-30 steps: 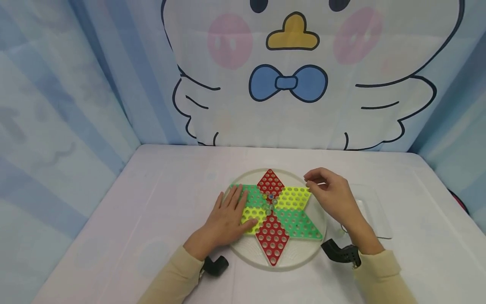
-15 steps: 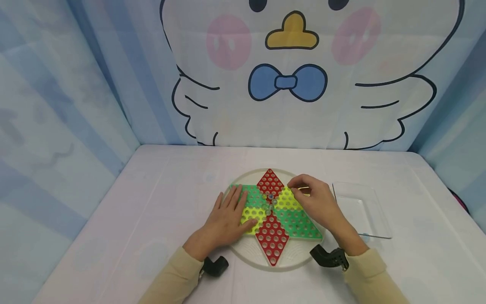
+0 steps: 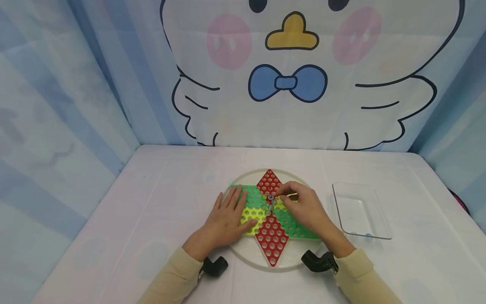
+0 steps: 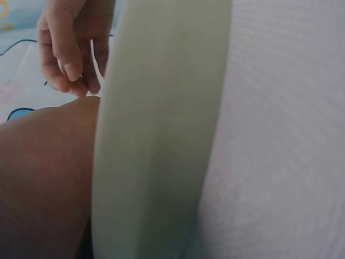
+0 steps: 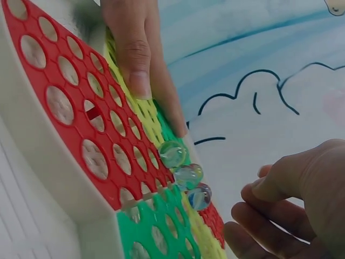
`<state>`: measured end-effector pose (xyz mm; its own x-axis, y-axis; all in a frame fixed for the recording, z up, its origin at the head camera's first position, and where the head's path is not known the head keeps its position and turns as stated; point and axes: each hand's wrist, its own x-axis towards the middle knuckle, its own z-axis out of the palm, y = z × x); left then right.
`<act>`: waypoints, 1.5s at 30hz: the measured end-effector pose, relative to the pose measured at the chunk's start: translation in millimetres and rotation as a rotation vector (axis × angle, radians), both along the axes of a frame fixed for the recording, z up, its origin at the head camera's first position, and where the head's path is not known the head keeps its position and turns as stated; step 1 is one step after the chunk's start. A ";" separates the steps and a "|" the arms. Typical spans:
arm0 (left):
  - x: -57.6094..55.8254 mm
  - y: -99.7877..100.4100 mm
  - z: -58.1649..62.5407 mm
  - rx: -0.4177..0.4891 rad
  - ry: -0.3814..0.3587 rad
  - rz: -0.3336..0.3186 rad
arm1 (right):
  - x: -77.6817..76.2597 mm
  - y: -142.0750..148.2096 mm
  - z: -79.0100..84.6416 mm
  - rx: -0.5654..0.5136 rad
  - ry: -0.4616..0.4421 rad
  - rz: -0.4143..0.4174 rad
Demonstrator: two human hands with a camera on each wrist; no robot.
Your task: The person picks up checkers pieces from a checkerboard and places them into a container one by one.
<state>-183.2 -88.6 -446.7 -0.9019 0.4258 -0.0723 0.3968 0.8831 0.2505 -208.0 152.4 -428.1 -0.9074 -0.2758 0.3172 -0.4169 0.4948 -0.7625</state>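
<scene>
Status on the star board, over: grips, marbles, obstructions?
Left grip flat on star board. Right grip over it, cannot tell if holding anything. Marbles clustered near centre. Clear box off right, not blocking.

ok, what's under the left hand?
The left hand covers part of the round board: its far-left green section and near-left yellow section, both partly visible beside it. What sits in the covered holes can't be seen.

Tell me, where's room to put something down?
Bare table lies left of the left hand and right of the clear tray. The round board is crowded: marbles near its middle, the right hand beside them.
</scene>
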 end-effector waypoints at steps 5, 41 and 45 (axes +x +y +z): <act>-0.3 -0.9 -1.1 0.007 0.003 -0.002 | -1.6 -5.1 -7.2 -0.037 -0.014 0.015; 0.8 -1.9 -1.5 -0.004 0.002 -0.006 | -0.2 -14.4 -22.5 0.074 0.064 0.000; 0.5 -2.0 -1.8 -0.005 0.010 -0.011 | -0.1 -14.7 -21.3 0.075 0.059 -0.006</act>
